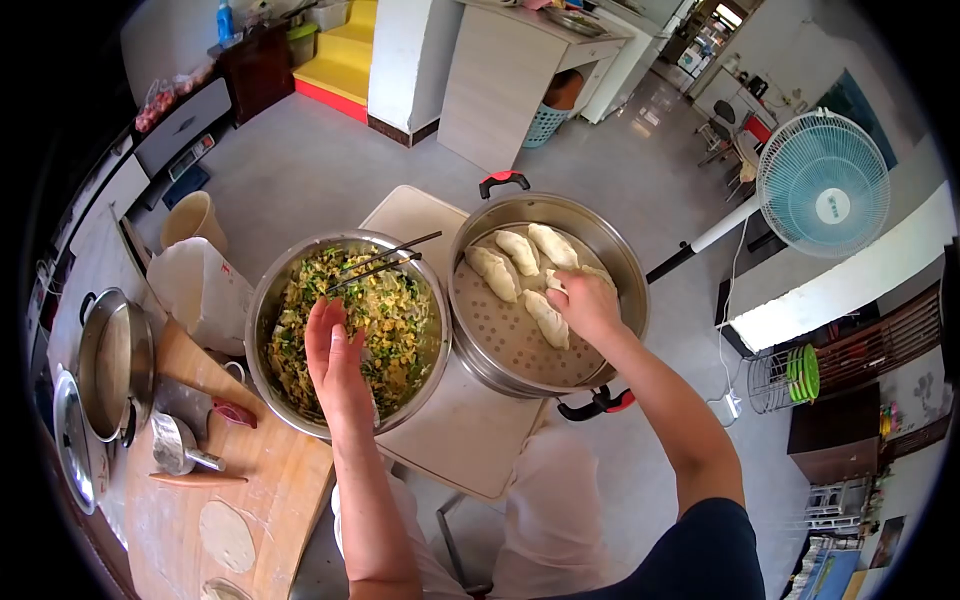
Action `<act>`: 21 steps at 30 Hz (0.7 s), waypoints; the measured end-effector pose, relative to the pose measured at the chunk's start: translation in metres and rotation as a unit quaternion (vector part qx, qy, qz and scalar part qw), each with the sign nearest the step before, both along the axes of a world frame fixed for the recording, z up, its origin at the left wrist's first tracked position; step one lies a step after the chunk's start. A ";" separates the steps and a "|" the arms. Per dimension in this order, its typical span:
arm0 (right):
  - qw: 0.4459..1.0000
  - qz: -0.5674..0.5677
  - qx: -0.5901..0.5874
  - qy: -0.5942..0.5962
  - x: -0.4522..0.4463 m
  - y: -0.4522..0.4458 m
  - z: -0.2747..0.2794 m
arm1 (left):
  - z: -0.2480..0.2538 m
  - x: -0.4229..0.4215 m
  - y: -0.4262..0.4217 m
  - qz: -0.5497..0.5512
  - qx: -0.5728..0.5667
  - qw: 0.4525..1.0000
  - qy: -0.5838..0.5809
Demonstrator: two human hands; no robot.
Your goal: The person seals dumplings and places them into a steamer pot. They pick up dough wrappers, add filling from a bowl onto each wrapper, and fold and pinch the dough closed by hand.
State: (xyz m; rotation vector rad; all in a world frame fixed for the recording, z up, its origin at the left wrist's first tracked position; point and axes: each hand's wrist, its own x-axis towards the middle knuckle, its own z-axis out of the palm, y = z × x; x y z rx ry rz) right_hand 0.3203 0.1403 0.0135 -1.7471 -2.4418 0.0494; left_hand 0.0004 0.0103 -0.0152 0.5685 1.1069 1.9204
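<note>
Left hand (343,368) above the bowl (436,335) of filling (392,322), fingers loosely spread, seemingly empty. Right hand (590,303) with fingers pinched on a dumpling (553,282) in the steamer (490,330): at risk of tearing from a hard squeeze, or of sticking to close neighbouring dumplings (546,320). Chopsticks (376,272) across the far rim, easily knocked. Hidden: right fingertips. Cut off, near left: one dough round (222,590).

This looks like a home — floured board (285,450), steamer pot (500,335), electric fan (825,185), yellow steps (340,70).
</note>
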 end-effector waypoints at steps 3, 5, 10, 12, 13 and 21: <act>0.999 0.042 0.011 -0.004 -0.003 0.004 -0.012 | 0.000 -0.003 -0.001 0.005 0.001 1.000 0.006; 0.998 0.047 0.000 -0.030 -0.013 0.001 -0.017 | 0.000 -0.006 -0.003 0.008 0.001 1.000 0.008; 0.994 0.043 -0.027 -0.094 -0.017 -0.002 -0.031 | -0.002 -0.011 -0.007 0.012 0.006 1.000 0.006; 0.996 0.035 0.000 -0.078 -0.015 -0.003 -0.037 | -0.001 -0.012 -0.008 0.014 0.006 1.000 0.002; 0.997 0.029 0.014 -0.071 -0.015 -0.004 -0.037 | -0.001 -0.012 -0.008 0.014 0.008 1.000 0.000; 0.994 -0.041 0.048 0.086 0.016 0.012 0.031 | -0.004 -0.025 -0.010 0.036 0.015 0.999 -0.004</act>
